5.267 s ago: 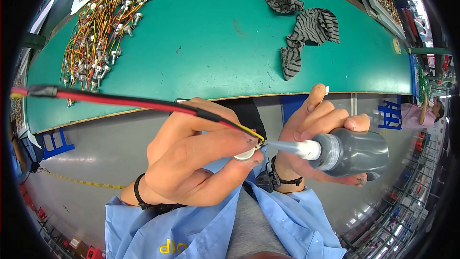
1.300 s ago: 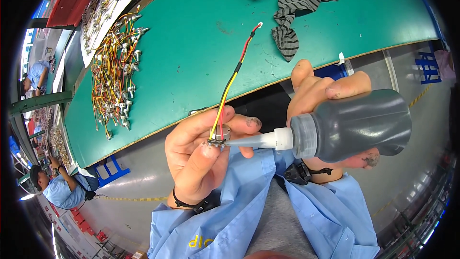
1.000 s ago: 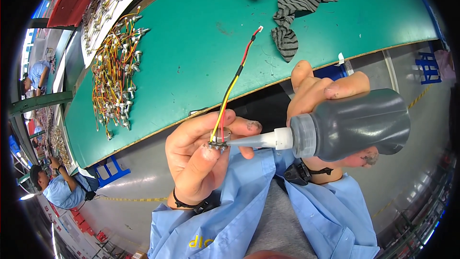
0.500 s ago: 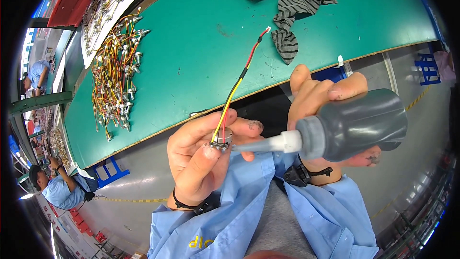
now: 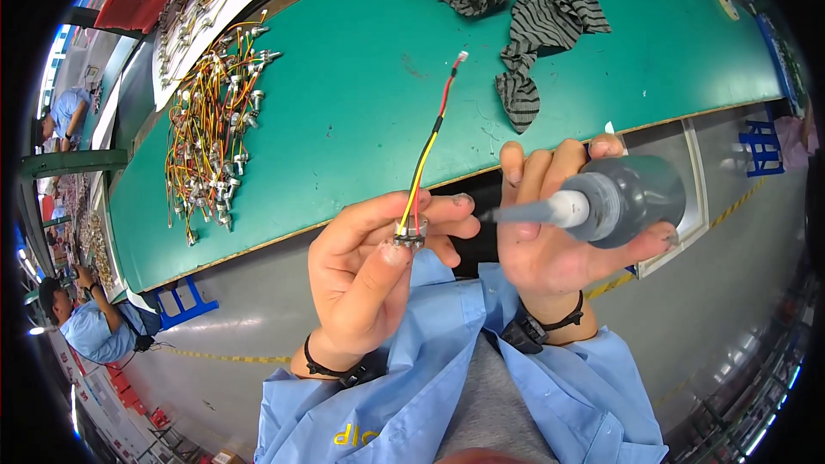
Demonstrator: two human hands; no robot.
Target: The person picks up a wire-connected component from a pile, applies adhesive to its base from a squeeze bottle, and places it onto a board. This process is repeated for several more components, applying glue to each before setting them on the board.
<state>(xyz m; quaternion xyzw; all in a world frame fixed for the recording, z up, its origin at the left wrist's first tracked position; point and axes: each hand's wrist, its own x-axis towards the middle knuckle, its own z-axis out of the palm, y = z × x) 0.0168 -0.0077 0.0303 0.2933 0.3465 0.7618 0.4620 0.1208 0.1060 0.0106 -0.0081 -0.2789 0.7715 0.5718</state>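
Observation:
My left hand (image 5: 361, 275) pinches a small round metal potentiometer (image 5: 411, 230) between thumb and fingers. From it a red, yellow and black wire lead (image 5: 423, 159) rises to a small white plug over the table. My right hand (image 5: 550, 249) is wrapped round a dark, translucent squeeze bottle (image 5: 649, 198), which is tilted on its side. The bottle's long pale nozzle (image 5: 533, 211) points left, its tip blurred and apart from the potentiometer.
On the green table (image 5: 344, 112), a heap of wired potentiometers (image 5: 210, 142) lies at the left. Striped grey-black cloth sleeves (image 5: 550, 21) lie at the back. A blue stool (image 5: 185, 302) and a person in blue (image 5: 99, 322) are at the left, another blue stool (image 5: 763, 148) at the right.
My right hand has drawn the bottle to the right and turned it, so its nozzle has left the potentiometer. My left hand keeps its grip on the part.

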